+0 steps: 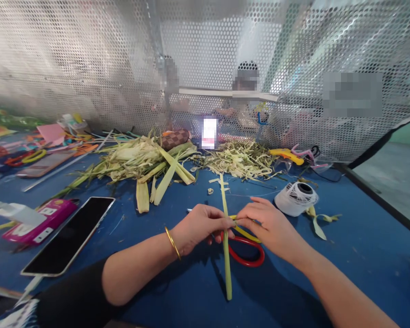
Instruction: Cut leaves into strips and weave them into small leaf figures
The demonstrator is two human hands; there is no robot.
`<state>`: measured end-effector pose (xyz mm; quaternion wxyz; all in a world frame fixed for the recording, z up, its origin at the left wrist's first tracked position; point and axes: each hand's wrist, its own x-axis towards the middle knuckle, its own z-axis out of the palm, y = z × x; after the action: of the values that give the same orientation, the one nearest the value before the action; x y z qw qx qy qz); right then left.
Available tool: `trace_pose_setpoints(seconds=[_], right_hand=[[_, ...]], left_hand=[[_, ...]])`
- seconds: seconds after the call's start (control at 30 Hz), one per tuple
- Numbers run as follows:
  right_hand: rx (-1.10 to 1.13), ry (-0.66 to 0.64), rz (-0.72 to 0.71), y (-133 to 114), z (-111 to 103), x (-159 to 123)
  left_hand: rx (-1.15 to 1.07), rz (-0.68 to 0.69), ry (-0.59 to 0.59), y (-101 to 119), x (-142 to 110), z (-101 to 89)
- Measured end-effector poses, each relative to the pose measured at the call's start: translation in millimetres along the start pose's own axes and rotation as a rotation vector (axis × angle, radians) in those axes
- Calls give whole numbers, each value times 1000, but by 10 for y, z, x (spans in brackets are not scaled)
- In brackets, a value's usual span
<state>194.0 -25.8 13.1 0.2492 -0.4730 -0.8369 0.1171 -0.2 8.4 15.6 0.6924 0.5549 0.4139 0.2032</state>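
My left hand, with a gold bangle at the wrist, pinches a long narrow pale green leaf strip between thumb and fingers. The strip stands roughly lengthwise in front of me, its thin pale end pointing away. My right hand meets the left thumb at the strip, fingertips pinched together; what lies between them is too small to make out. Beneath both hands is a pair of scissors with a red handle and yellow on it, partly covered. Right of my right hand stands a spool of white thread.
Behind lie a heap of husk leaves and a pile of shredded strips. At left are a phone on a cable and a magenta power strip. A yellow cutter lies back right. A perforated screen borders the blue table; people sit beyond.
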Motion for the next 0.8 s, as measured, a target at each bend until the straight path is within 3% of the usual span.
trace_pose_setpoints(seconds=[0.13, 0.27, 0.33, 0.53, 0.8], right_hand=[[-158, 91, -87, -9, 25, 17], [-410, 382, -140, -120, 30, 28], [-465, 460, -202, -203, 48, 15], [-576, 188, -423, -384, 293, -6], [-561, 237, -445, -370, 406, -19]], left_hand=[[-78, -18, 60, -15, 17, 13], [-298, -36, 104, 25, 3, 17], [-372, -27, 96, 54, -10, 6], [-427, 33, 91, 42, -5, 6], [-418, 57, 136, -42, 33, 19]])
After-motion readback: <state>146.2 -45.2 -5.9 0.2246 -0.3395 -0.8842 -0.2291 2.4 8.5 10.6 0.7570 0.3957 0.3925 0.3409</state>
